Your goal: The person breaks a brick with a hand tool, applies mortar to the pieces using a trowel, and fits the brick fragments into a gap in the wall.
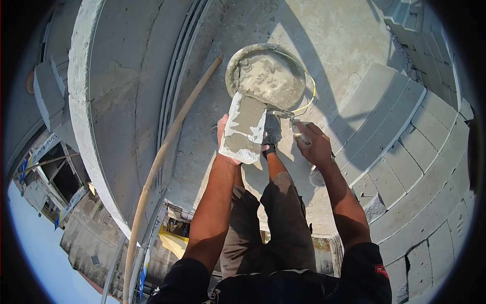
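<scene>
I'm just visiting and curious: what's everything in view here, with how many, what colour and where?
Block: one, whitish with grey paste on its face, in the left hand
Trowel-like tool: one, greyish, in the right hand
Basin: one, grey, beyond the block
Wet paste: one mass, grey, inside the basin
Cord or strap: one, yellow, by the basin's right side
Pole: one, tan, left of the basin
Stacked blocks: many, grey, at right
Wall: one, grey, at left
Floor: one, pale grey, around the basin
Buildings: several, mixed colours, lower left
Trousers: one pair, grey-brown, lower middle
Hands: two, bare, left and right
</scene>
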The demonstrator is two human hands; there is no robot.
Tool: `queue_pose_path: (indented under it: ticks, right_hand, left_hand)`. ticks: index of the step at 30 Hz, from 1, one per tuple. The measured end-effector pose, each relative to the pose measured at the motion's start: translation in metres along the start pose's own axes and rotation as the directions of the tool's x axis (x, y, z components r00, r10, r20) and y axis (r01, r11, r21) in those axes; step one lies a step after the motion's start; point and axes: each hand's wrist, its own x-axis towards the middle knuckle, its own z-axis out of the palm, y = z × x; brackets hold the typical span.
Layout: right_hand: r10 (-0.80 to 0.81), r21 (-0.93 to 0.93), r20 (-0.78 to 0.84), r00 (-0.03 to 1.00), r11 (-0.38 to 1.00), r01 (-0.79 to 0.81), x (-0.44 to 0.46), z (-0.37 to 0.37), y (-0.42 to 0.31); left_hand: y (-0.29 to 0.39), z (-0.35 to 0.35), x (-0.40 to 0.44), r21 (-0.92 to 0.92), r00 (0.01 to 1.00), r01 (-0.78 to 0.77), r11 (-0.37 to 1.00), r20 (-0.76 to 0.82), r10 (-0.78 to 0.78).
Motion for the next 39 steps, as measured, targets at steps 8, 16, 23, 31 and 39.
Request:
queue_pose_path:
  ticks: [8,16,23,31,39]
  right_hand:
    - [-0.035,0.036,0.091,0.995,0.999,0.032,-0.021,-0.017,-0.018]
    - [-0.056,0.007,0.094,0.994,0.998,0.055,-0.054,-0.030,-0.055]
    - [-0.065,-0.065,0.013,0.998,0.996,0.066,-0.074,-0.046,-0.084]
    - [0.013,0.094,-0.037,0.999,0.996,-0.010,-0.089,-0.053,-0.085]
    - [0.266,0.132,0.065,0.962,0.953,-0.273,-0.023,-0.040,-0.045]
  left_hand:
    - [0.001,-0.008,0.007,0.006,0.997,-0.023,1.000,-0.072,0.023]
    - [-0.002,-0.007,0.018,0.060,0.980,-0.108,0.992,-0.164,0.116]
    - [-0.008,-0.017,0.034,-0.053,0.942,-0.270,0.961,-0.222,0.252]
    - [-0.005,-0.002,0.022,0.017,0.966,-0.167,0.986,-0.197,0.167]
    - [0.009,-0.005,-0.023,-0.033,0.989,0.000,0.999,0.150,0.005]
